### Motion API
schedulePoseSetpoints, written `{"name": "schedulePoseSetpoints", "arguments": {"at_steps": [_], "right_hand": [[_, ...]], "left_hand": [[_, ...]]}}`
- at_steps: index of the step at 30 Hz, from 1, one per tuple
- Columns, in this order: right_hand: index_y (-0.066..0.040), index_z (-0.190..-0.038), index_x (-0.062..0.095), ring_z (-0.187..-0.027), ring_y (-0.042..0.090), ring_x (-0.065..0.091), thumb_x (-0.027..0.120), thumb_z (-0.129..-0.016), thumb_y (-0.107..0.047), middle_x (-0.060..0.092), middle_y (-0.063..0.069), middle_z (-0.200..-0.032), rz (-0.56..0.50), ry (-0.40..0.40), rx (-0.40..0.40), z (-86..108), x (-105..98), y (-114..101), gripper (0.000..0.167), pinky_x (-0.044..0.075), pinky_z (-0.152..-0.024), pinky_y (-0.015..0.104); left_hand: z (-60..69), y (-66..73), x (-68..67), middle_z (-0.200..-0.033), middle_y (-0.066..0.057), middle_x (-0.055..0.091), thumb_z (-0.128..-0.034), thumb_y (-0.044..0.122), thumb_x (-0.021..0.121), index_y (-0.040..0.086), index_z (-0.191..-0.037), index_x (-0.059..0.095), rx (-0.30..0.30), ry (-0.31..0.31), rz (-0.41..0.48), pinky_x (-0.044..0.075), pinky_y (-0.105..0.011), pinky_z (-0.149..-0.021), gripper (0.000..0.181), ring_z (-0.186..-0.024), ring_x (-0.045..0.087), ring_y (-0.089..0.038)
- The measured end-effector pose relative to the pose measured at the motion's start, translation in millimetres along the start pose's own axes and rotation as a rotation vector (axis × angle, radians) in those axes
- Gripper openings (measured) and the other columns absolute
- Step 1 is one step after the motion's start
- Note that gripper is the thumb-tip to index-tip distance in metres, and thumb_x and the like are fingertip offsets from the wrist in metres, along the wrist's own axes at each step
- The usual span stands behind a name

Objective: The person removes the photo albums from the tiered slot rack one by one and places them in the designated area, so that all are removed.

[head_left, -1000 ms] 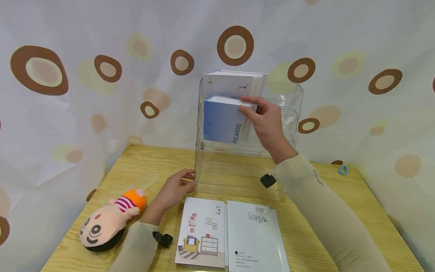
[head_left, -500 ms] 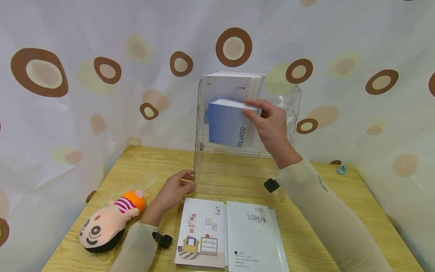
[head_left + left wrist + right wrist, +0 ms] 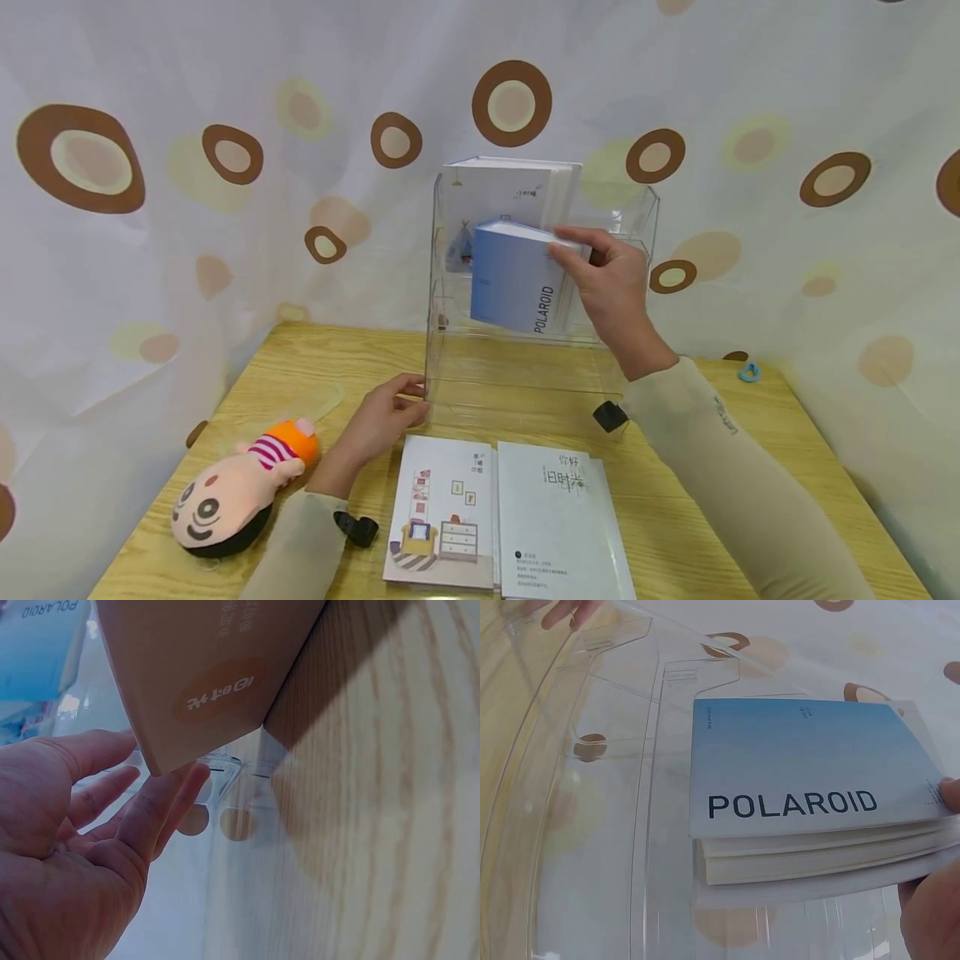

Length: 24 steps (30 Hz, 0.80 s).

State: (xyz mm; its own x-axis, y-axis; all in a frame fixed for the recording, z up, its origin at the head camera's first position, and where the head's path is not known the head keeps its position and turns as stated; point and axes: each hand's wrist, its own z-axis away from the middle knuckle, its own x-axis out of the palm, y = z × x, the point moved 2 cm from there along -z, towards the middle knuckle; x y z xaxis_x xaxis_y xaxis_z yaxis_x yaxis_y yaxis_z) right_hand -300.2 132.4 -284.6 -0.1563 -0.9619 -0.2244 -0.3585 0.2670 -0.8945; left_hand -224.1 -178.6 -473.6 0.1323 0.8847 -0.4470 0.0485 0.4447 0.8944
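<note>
In the head view my right hand (image 3: 618,279) pinches the top right corner of a blue-to-white POLAROID album (image 3: 513,279). The thumb lies on its front cover. The album hangs slightly tilted in front of a clear acrylic rack (image 3: 517,400); its thick page edges show in the right wrist view. A white book (image 3: 525,187) with a tent drawing stands in the rack behind it, partly covered by the album. My left hand (image 3: 382,421) holds the rack's lower left edge, with the thumb towards the front and the fingers along the side.
Two white-covered books lie before the rack: one with a room drawing (image 3: 442,512), one with large lettering (image 3: 558,517). A plush doll (image 3: 240,492) lies on the left of the wooden table (image 3: 705,467). A small blue heart-shaped ring (image 3: 748,372) lies at the back right.
My right hand has carried the POLAROID album rightward and slightly down, tilting it a little. More of the white book behind is uncovered. My left hand has stayed at the rack's edge.
</note>
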Motion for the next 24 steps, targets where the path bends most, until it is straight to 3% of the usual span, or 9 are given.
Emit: {"name": "schedulePoseSetpoints", "arguments": {"at_steps": [13,19,24], "right_hand": [[-0.019,-0.136,0.082,-0.098,0.010,0.079,0.085,-0.102,-0.034,0.079,-0.003,-0.114,0.017,0.013,0.052,11.1,-16.3,-5.9,0.037,0.064,-0.082,0.018],[-0.015,-0.136,0.082,-0.096,0.008,0.077,0.084,-0.103,-0.033,0.074,-0.008,-0.119,0.040,0.009,0.016,16.8,-24.9,-4.1,0.038,0.063,-0.080,0.016],[-0.011,-0.132,0.083,-0.088,0.005,0.076,0.087,-0.101,-0.029,0.076,-0.014,-0.107,0.056,0.023,-0.031,19.8,-33.1,-6.7,0.036,0.061,-0.075,0.015]], "left_hand": [[0.0,-2.0,-0.1,-0.148,-0.020,0.067,-0.1110,0.012,0.069,0.006,-0.160,0.057,-0.002,-0.001,0.022,0.069,-0.046,-0.102,0.050,-0.126,0.075,-0.035],[1.0,-1.9,0.1,-0.148,-0.019,0.067,-0.1111,0.013,0.069,0.006,-0.160,0.057,-0.005,-0.003,0.019,0.068,-0.047,-0.103,0.051,-0.126,0.075,-0.034],[0.8,-1.7,-1.9,-0.149,-0.019,0.067,-0.1113,0.014,0.069,0.006,-0.160,0.057,-0.002,-0.007,0.023,0.068,-0.046,-0.104,0.051,-0.127,0.075,-0.034]]}}
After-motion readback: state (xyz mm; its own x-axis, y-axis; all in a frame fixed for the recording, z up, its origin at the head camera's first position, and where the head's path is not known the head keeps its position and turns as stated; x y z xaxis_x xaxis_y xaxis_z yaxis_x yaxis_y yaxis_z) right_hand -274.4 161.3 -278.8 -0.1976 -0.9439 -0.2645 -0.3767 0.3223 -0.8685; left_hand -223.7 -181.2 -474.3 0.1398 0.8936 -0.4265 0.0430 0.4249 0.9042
